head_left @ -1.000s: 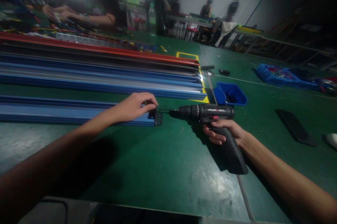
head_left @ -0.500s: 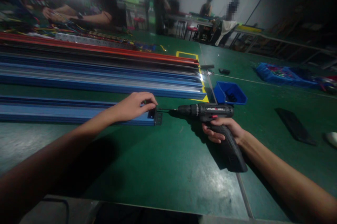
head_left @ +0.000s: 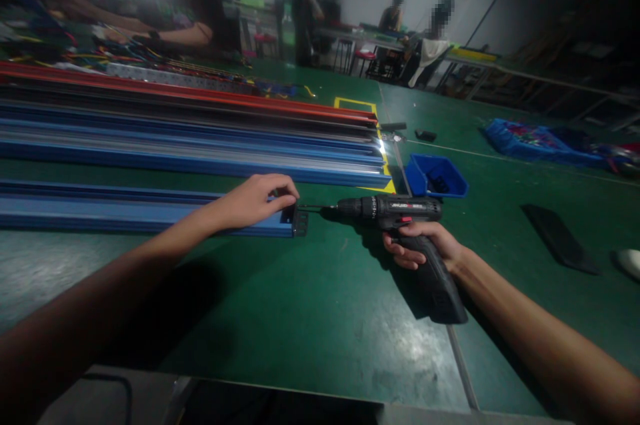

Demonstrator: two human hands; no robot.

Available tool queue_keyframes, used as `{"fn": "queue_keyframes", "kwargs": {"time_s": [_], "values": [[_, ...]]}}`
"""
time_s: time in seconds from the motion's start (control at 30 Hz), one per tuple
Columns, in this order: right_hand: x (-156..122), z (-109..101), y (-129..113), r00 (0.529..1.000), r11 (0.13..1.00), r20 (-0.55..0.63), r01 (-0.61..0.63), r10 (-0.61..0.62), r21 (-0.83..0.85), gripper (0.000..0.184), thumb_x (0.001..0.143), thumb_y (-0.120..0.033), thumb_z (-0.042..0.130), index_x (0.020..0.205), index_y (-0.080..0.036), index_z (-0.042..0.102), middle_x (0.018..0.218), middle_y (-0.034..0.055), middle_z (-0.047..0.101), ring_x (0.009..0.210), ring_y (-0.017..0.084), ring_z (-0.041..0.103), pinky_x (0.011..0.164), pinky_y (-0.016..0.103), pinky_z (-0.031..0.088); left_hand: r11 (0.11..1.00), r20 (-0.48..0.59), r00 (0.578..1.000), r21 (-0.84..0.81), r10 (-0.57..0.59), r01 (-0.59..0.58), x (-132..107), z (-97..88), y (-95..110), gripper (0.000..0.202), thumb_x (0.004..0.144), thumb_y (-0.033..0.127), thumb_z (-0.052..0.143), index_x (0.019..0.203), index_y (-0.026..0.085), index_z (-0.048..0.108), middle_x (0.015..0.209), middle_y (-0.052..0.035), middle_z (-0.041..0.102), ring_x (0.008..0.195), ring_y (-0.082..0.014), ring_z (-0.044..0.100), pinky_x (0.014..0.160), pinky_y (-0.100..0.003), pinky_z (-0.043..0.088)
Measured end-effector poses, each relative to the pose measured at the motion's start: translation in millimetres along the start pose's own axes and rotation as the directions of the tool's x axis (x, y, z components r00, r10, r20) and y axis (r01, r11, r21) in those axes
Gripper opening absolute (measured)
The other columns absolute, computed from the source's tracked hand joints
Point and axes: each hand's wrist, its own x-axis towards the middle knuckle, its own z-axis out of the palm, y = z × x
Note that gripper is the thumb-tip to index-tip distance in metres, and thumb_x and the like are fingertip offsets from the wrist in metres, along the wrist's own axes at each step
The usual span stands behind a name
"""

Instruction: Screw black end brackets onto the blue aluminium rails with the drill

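Note:
A long blue metal rail point(head_left: 125, 213) lies across the green table point(head_left: 310, 318), its right end capped by a small black end piece point(head_left: 300, 222). My left hand point(head_left: 257, 200) rests on that end, fingers curled and pinching the rail's top edge at the cap. My right hand point(head_left: 423, 245) grips the handle of a black cordless drill point(head_left: 400, 212), held level. The drill's bit points left and meets the black end piece.
A stack of blue, grey and red rails point(head_left: 200, 138) lies behind. A blue parts bin point(head_left: 436, 176) stands just beyond the drill. A flat black object point(head_left: 560, 238) lies at the right. A person's arms point(head_left: 150, 28) work at the far left; other people sit farther back.
Hands and drill stay almost still; the drill has edged slightly left toward the end piece. The person at the far left has moved their arms.

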Motion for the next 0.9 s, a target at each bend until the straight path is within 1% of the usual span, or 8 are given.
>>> {"fn": "queue_keyframes", "kwargs": {"time_s": [0.13, 0.37, 0.7, 0.9], "values": [[-0.2, 0.9, -0.5, 1.0, 1.0, -0.001, 0.003, -0.003, -0.009, 0.023, 0.092, -0.025, 0.065, 0.098, -0.003, 0.071, 0.076, 0.0054, 0.065, 0.044, 0.003, 0.044, 0.053, 0.018, 0.052, 1.0, 0.001, 1.0, 0.004, -0.001, 0.001, -0.1, 0.1, -0.4, 0.026, 0.099, 0.042, 0.057, 0.101, 0.02, 0.071, 0.1, -0.0039, 0.074, 0.087, -0.0175, 0.066, 0.085, -0.031, 0.051], [-0.5, 0.0, -0.9, 1.0, 1.0, 0.017, -0.003, 0.003, -0.004, 0.024, 0.093, -0.025, 0.065, 0.099, -0.003, 0.071, 0.076, 0.005, 0.065, 0.044, 0.003, 0.044, 0.054, 0.018, 0.053, 1.0, 0.003, 1.0, 0.004, 0.005, -0.005, 0.2, 0.2, -0.2, 0.025, 0.099, 0.041, 0.057, 0.101, 0.02, 0.071, 0.099, -0.0035, 0.074, 0.087, -0.0166, 0.066, 0.087, -0.031, 0.05], [-1.2, -0.3, 0.0, 1.0, 1.0, 0.013, 0.002, -0.002, -0.006, 0.022, 0.094, -0.026, 0.066, 0.098, -0.005, 0.071, 0.076, 0.0043, 0.065, 0.044, 0.003, 0.044, 0.053, 0.019, 0.053, 1.0, 0.001, 1.0, -0.008, 0.005, -0.005, 0.8, 0.7, -0.8, 0.025, 0.099, 0.041, 0.057, 0.1, 0.02, 0.07, 0.099, -0.0042, 0.074, 0.088, -0.0176, 0.066, 0.085, -0.031, 0.051], [-1.3, 0.7, -0.3, 1.0, 1.0, 0.001, 0.003, -0.003, -0.011, 0.023, 0.094, -0.026, 0.066, 0.098, -0.004, 0.072, 0.076, 0.0042, 0.065, 0.044, 0.003, 0.043, 0.053, 0.018, 0.053, 1.0, -0.005, 1.0, -0.013, 0.003, -0.004, 0.6, 0.7, -0.9, 0.025, 0.099, 0.041, 0.058, 0.1, 0.02, 0.071, 0.099, -0.0039, 0.074, 0.088, -0.0177, 0.066, 0.085, -0.031, 0.05]]}}
